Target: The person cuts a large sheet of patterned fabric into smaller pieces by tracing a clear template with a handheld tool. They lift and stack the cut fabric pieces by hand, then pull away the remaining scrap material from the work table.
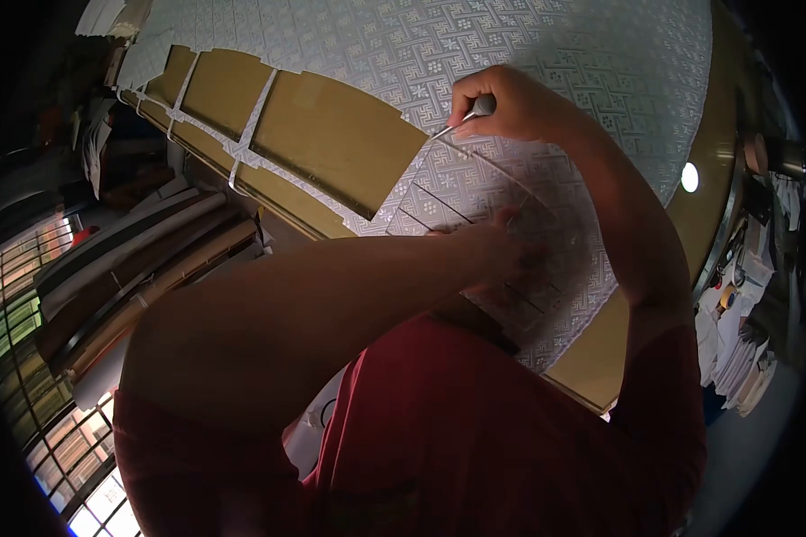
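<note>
Risk: your blade [457,121] could wander off line if the ruler [475,224] slips on the paper [528,72].
Right hand [501,103]: clenched on the blade handle, tip on the paper at the ruler's far edge.
Left hand [501,246]: flat, fingers spread, pressing the clear ruler down.
Cardboard [331,134]: just left of the cut.

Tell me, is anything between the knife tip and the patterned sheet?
Nothing visible. The right hand holds the knife with its tip on the sheet; the left hand presses a clear ruler beside it.
</note>
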{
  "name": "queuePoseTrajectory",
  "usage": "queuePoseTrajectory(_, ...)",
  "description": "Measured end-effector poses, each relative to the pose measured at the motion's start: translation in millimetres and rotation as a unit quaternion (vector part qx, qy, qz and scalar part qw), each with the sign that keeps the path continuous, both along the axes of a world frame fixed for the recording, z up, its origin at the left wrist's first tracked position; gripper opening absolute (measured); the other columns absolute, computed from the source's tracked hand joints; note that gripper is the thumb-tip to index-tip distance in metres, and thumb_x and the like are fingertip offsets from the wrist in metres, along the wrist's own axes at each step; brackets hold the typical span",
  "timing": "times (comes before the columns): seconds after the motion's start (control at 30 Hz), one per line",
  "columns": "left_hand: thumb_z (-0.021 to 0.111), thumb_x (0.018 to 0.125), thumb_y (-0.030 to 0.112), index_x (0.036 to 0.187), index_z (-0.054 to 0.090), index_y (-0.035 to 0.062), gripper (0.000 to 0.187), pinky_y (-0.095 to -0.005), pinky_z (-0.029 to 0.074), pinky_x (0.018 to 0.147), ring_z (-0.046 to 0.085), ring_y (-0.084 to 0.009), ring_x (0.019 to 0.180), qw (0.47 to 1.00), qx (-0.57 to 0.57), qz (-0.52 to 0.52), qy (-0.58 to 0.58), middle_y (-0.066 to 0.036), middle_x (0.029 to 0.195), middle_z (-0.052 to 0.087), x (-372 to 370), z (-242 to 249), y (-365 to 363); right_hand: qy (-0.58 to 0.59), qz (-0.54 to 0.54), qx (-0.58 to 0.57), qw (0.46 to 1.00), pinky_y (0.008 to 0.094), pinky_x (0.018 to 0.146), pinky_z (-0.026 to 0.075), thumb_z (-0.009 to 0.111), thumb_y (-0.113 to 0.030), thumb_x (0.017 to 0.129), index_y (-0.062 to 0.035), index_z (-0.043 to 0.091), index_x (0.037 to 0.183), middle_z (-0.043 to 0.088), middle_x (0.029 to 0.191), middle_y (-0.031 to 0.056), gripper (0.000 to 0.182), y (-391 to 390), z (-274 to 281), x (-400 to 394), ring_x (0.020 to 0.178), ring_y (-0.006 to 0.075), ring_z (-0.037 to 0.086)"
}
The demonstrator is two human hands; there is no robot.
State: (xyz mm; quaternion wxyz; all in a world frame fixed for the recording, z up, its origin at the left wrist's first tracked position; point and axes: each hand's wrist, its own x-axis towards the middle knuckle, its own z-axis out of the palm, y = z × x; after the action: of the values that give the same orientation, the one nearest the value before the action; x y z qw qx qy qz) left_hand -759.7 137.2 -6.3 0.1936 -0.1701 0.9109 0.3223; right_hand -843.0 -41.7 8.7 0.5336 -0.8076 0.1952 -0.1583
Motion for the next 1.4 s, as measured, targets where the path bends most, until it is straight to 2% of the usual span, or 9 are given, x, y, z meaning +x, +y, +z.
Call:
queuePoseTrajectory(0.17, 0.053, 0.100, 0.054, 0.158, 0.038, 0.0378, 0.063, -0.0760, 0.008, 0.119, 0.010, -0.0084, 0.159, 0.999, 0.046, -0.012, -0.007, 0.007, 0.172, 0.023, -3, -27, 5, 0.172, 0.182, -0.007, 0.968, 0.0318, 0.076, 0.052, 0.082, -0.006, 0.076, -0.0024, 0.072, 0.085, 0.075, 0.090, 0.0039, 0.013, -31, 32, 38, 0.082, 0.0142, 0.067)
queuePoseTrajectory(0.43, 0.080, 0.072, 0.060, 0.154, 0.043, 0.0482, 0.091, -0.0840, 0.002, 0.112, -0.015, -0.0264, 0.161, 0.999, -0.007, -0.046, -0.022, 0.005, 0.176, 0.000, -26, -48, 23, 0.202, 0.295, 0.029, 0.933, 0.0349, 0.070, 0.051, 0.083, -0.007, 0.075, -0.0046, 0.073, 0.087, 0.074, 0.086, 0.0039, 0.015, -26, 32, 75, 0.078, 0.0158, 0.066)
queuePoseTrajectory(0.63, 0.080, 0.078, 0.053, 0.156, 0.038, 0.0492, 0.088, -0.0880, 0.005, 0.109, -0.008, -0.0281, 0.162, 0.947, -0.153, -0.269, -0.083, 0.009, 0.176, 0.003, -5, 15, -1, 0.093, 0.395, -0.036, 0.913, 0.0369, 0.071, 0.050, 0.081, -0.011, 0.080, -0.0064, 0.074, 0.093, 0.074, 0.087, 0.0058, 0.016, 69, 28, 107, 0.079, 0.0199, 0.068)
queuePoseTrajectory(0.73, 0.076, 0.084, 0.045, 0.155, 0.040, 0.0468, 0.080, -0.0778, 0.016, 0.114, 0.003, -0.0288, 0.160, 0.970, -0.096, -0.196, -0.108, 0.006, 0.174, 0.010, -6, 7, -4, 0.058, 0.390, -0.053, 0.918, 0.0365, 0.073, 0.051, 0.080, -0.012, 0.082, -0.0068, 0.074, 0.097, 0.075, 0.089, 0.0058, 0.016, 72, 39, 95, 0.081, 0.0197, 0.068)
queuePoseTrajectory(0.87, 0.071, 0.091, 0.033, 0.154, 0.043, 0.0432, 0.069, -0.0626, 0.032, 0.121, 0.019, -0.0298, 0.158, 0.989, -0.018, -0.069, -0.129, 0.002, 0.173, 0.021, 2, 16, -17, -0.034, 0.046, 0.063, 0.996, 0.0331, 0.070, 0.053, 0.079, -0.013, 0.089, -0.0063, 0.076, 0.098, 0.072, 0.083, 0.0052, 0.012, 57, 50, 13, 0.077, 0.0148, 0.067)
queuePoseTrajectory(1.07, 0.065, 0.094, 0.015, 0.136, 0.061, 0.0111, 0.043, -0.0409, 0.054, 0.101, 0.060, -0.0327, 0.120, 0.946, -0.187, 0.266, -0.013, -0.011, 0.130, 0.063, 104, 55, -8, -0.111, -0.398, 0.185, 0.892, 0.0302, 0.066, 0.055, 0.071, -0.004, 0.095, -0.0017, 0.069, 0.106, 0.065, 0.080, 0.0058, 0.011, 137, 8, -152, 0.071, 0.0150, 0.067)
queuePoseTrajectory(1.17, 0.071, 0.093, 0.011, 0.131, 0.064, 0.0065, 0.040, -0.0410, 0.055, 0.098, 0.064, -0.0300, 0.115, 0.895, -0.177, 0.404, 0.059, -0.012, 0.123, 0.067, 130, 46, 35, -0.171, -0.477, 0.209, 0.837, 0.0314, 0.066, 0.055, 0.068, -0.003, 0.097, -0.0004, 0.067, 0.109, 0.065, 0.080, 0.0076, 0.013, 203, -19, -196, 0.070, 0.0158, 0.066)
queuePoseTrajectory(1.23, 0.071, 0.093, 0.007, 0.129, 0.063, 0.0038, 0.037, -0.0416, 0.057, 0.092, 0.068, -0.0306, 0.108, 0.761, -0.089, 0.616, 0.181, -0.015, 0.119, 0.067, 136, 21, 65, -0.265, -0.502, 0.241, 0.787, 0.0319, 0.067, 0.056, 0.066, -0.004, 0.098, 0.0006, 0.064, 0.114, 0.065, 0.080, 0.0076, 0.016, 240, -24, -206, 0.071, 0.0164, 0.067)
queuePoseTrajectory(1.4, 0.070, 0.094, 0.007, 0.130, 0.063, 0.0026, 0.037, -0.0420, 0.056, 0.094, 0.069, -0.0326, 0.107, 0.758, -0.106, 0.610, 0.205, -0.020, 0.117, 0.067, 128, 6, 77, -0.245, -0.566, 0.221, 0.756, 0.0322, 0.069, 0.058, 0.064, -0.005, 0.100, 0.0005, 0.063, 0.118, 0.066, 0.081, 0.0077, 0.018, 260, -3, -181, 0.074, 0.0165, 0.068)
